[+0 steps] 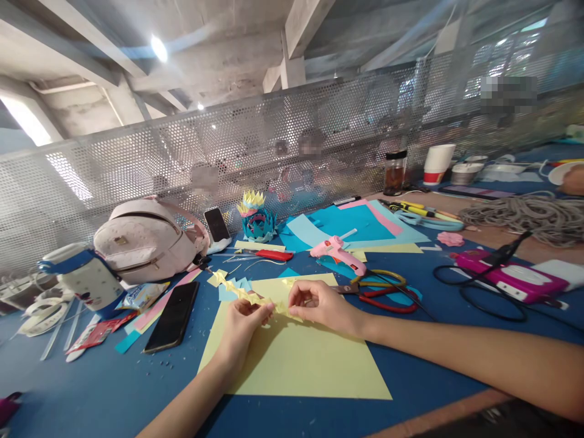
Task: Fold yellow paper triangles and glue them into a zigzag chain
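A folded yellow paper strip with a row of pointed tips (239, 292) stretches between my two hands. My left hand (243, 325) pinches it near its middle, and its far end sticks out to the upper left. At the strip's right end, the fingers of my right hand (317, 304) are closed on it. Both hands are above a large yellow paper sheet (296, 365) lying flat on the blue table. Beside my right wrist lie scissors (387, 292) with red and yellow handles. A pink glue gun (338, 252) rests just beyond them.
Behind stands a blue and yellow spiked paper crown (258, 219). A black phone (173, 317), a pink backpack (141, 240) and a blue-lidded bottle (86, 283) occupy the left. A red cutter (274, 255) lies ahead; a magenta device with black cable (511, 275) sits right.
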`<act>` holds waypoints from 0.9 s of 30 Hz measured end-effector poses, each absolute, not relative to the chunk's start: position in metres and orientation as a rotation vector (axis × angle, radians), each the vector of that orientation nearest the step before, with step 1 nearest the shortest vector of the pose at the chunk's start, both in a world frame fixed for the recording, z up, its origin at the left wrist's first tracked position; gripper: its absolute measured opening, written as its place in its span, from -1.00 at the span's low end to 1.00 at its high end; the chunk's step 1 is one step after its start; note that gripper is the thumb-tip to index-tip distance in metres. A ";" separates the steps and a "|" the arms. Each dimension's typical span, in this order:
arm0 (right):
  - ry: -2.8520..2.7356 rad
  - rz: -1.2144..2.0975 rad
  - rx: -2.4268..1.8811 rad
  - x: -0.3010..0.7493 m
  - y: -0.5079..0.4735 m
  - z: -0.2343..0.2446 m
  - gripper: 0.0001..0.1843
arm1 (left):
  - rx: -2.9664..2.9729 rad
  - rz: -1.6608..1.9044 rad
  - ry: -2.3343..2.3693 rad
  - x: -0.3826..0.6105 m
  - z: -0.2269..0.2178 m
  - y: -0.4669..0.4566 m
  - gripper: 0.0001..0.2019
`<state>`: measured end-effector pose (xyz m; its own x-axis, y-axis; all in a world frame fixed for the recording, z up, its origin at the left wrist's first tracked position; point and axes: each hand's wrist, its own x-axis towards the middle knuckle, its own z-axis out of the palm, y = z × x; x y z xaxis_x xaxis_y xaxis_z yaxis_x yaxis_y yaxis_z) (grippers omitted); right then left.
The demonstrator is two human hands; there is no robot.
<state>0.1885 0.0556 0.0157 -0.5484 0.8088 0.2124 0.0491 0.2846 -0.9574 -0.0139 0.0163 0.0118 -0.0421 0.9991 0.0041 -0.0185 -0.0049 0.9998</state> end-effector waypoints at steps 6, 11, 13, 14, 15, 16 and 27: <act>-1.855 1.325 -0.761 0.188 0.056 0.012 -0.76 | 1.179 1.250 1.234 -0.014 0.012 0.016 -0.68; -1.858 1.315 -0.758 0.189 0.057 0.013 -0.77 | 1.179 1.253 1.240 -0.014 0.012 0.017 -0.68; -1.857 1.317 -0.759 0.189 0.058 0.014 -0.77 | 1.177 1.257 1.239 -0.014 0.011 0.017 -0.68; -1.856 1.318 -0.760 0.189 0.058 0.014 -0.77 | 1.175 1.258 1.239 -0.014 0.011 0.017 -0.68; -1.856 1.319 -0.758 0.189 0.058 0.014 -0.76 | 1.173 1.260 1.240 -0.014 0.011 0.017 -0.69; -1.856 1.320 -0.755 0.189 0.058 0.013 -0.76 | 1.171 1.261 1.241 -0.014 0.011 0.017 -0.69; -1.860 1.331 -0.747 0.188 0.060 0.006 -0.75 | 1.160 1.251 1.247 -0.014 0.012 0.017 -0.69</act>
<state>0.1879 0.0604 0.0059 -0.5737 0.7891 0.2193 0.0469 0.2990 -0.9531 -0.0140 0.0166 0.0120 -0.0593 0.9982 -0.0127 -0.0159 0.0117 0.9998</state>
